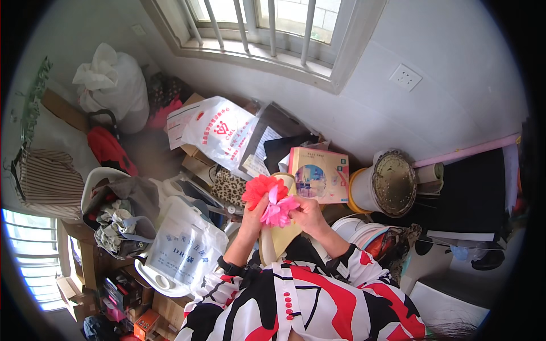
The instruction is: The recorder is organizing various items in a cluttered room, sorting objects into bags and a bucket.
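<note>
In front of my chest, my left hand [253, 216] holds a red artificial flower [259, 190] and a pink artificial flower [276, 211] close together. The ruffled red bloom sits above and left of the pink one, whose petals spread toward the right. My right hand [311, 216] pinches the right edge of the pink petals between thumb and fingers. Whatever lies behind the blooms, in the left palm, is hidden. Below the hands is a pale yellow sheet-like piece [288, 236]; its material is unclear.
A printed cardboard box [337, 187] lies beyond my right hand, beside a white bucket [362, 187] with a stained lid. To the left are a printed plastic bag [183, 243] on a white chair and a tub of clothes [121, 213]. A barred window [256, 38] is ahead.
</note>
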A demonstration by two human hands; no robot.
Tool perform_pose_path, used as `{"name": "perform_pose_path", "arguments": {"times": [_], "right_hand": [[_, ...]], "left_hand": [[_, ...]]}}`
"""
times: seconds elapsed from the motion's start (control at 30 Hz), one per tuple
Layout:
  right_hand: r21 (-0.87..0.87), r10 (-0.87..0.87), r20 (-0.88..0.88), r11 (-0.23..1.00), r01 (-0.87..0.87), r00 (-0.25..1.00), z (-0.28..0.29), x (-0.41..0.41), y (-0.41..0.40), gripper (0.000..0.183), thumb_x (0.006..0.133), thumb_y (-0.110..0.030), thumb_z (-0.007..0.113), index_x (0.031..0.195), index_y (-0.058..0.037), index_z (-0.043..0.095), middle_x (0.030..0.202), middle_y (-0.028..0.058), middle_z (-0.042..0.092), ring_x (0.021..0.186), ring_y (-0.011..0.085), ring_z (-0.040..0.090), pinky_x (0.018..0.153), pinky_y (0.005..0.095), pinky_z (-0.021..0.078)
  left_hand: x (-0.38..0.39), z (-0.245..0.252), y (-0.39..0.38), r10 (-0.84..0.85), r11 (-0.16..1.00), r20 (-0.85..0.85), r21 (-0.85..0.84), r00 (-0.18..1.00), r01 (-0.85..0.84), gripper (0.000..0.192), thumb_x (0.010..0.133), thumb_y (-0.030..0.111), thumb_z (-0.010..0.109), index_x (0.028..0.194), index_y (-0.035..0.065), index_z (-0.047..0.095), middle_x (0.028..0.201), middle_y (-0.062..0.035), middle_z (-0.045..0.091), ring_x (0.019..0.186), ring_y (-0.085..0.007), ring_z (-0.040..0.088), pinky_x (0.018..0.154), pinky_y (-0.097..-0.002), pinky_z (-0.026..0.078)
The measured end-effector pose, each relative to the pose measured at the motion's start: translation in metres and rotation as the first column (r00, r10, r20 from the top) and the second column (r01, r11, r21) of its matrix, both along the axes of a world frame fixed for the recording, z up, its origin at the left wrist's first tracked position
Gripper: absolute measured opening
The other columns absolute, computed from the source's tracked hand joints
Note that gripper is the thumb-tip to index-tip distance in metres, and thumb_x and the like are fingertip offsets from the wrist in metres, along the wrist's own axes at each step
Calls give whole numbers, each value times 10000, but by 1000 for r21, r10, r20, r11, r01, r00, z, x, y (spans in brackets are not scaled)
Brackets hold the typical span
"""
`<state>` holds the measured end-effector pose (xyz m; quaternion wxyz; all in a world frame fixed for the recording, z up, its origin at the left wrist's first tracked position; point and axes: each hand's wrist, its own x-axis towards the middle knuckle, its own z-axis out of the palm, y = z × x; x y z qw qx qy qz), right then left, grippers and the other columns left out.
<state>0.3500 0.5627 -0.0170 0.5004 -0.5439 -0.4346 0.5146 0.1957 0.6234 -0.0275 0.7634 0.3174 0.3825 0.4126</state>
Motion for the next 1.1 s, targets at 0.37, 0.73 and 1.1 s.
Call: {"name": "perform_pose_path", "arguments": {"times": [0.37,0.73,1.1], "right_hand": [[-322,-383,-678,922,215,627,-14,34,5,209,866,14,532,1059,8,614,1021,91,647,895,172,630,792,285,501],[-279,-375,-406,919,277,833,-13,26,5,103,879,-92,619,932,-7,639,846,29,654,739,78,603,682,214,470],[-298,-378,-670,925,235,639,-2,17,13,159,870,-97,632,992,6,634,899,39,654,785,84,606,729,221,474]], "left_hand": [[-25,8,20,135,991,-75,8,988,-135,311,901,115,583,1187,0,542,1091,-82,625,959,-169,618,856,-307,486],[-22,0,11,-26,1000,-98,-5,995,25,327,882,125,601,1178,6,533,1036,-62,624,917,-140,600,807,-277,471],[-22,-9,7,-195,980,-149,19,969,200,420,894,201,618,1256,33,487,1131,-59,594,1018,-153,575,895,-298,451]]}}
